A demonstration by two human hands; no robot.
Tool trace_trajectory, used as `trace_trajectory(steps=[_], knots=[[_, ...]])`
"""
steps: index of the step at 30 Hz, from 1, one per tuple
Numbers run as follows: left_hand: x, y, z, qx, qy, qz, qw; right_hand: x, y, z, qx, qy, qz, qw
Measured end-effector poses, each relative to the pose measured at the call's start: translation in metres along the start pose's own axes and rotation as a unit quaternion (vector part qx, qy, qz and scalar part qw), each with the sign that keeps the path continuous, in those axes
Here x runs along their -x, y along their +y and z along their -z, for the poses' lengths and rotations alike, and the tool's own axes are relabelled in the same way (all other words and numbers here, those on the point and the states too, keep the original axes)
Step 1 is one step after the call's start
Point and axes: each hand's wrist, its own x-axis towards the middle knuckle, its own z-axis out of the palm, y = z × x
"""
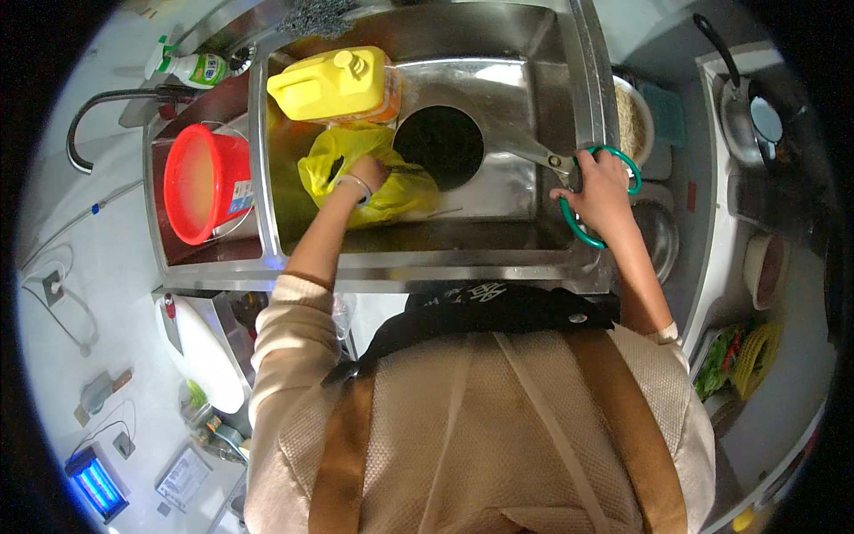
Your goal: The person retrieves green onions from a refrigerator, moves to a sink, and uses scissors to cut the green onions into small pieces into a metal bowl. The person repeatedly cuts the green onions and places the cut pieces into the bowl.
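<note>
My left hand [370,175], with a pale bangle at the wrist, is curled on a translucent yellow plastic bag [413,197] in the large sink basin. Its fingertips are blurred and partly hidden. A thin dark strip beside those fingers is too unclear to name. In my right hand [604,190] are large scissors [555,160] with green handles, held over the basin's right edge. Their blades are apart and point left, blurred toward the tips. Between the bag and the scissors lies a dark round opening [438,147] in the basin. A yellow plastic jug [333,83] rests behind the bag.
The stainless steel sink [427,263] has a smaller left compartment holding a red bucket [193,183]. Behind it are a spray bottle [200,69] and a curved faucet [83,127]. At right stand a white bowl [630,120], a metal bowl [657,233] and a pan [737,127].
</note>
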Motion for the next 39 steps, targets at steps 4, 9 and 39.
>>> trace_trajectory(steps=[4,9,39], knots=[[-0.032,0.016,-0.037,0.068,0.200,0.174,0.962,-0.004,-0.006,0.000,0.033,-0.025,0.000,0.999],[-0.054,0.034,-0.047,0.407,0.033,0.215,0.887,-0.010,-0.013,-0.003,0.043,-0.049,0.003,0.998],[0.228,0.024,0.200,0.665,0.378,0.008,0.644,0.001,0.005,0.008,-0.005,0.007,-0.022,1.000]])
